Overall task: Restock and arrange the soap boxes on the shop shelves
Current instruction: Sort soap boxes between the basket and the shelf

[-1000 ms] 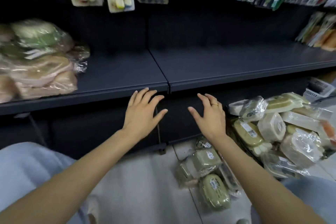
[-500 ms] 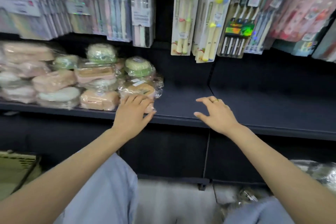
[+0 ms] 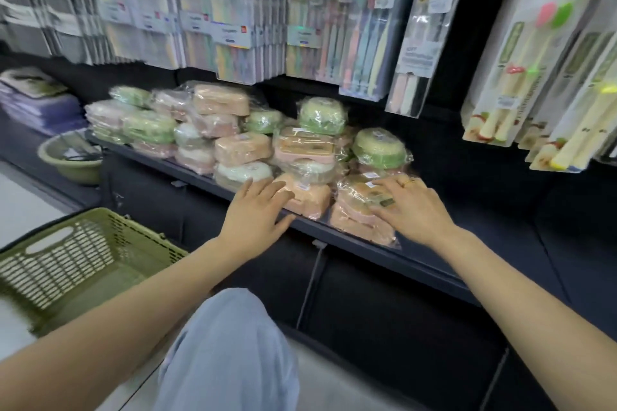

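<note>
A green basket (image 3: 66,264) sits at the left. The left hand (image 3: 255,213), fingers spread, touches an orange soap box (image 3: 309,198) at the shelf (image 3: 384,248) edge. The right hand (image 3: 412,207) rests with fingers spread on wrapped soap boxes (image 3: 359,197) beside it.

Both bare arms reach forward, the left hand (image 3: 255,210) and right hand (image 3: 409,205) palm-down with fingers straight and spread.

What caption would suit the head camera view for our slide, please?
Both hands, left and right, rest open on wrapped soap boxes stacked at the shelf edge.
</note>
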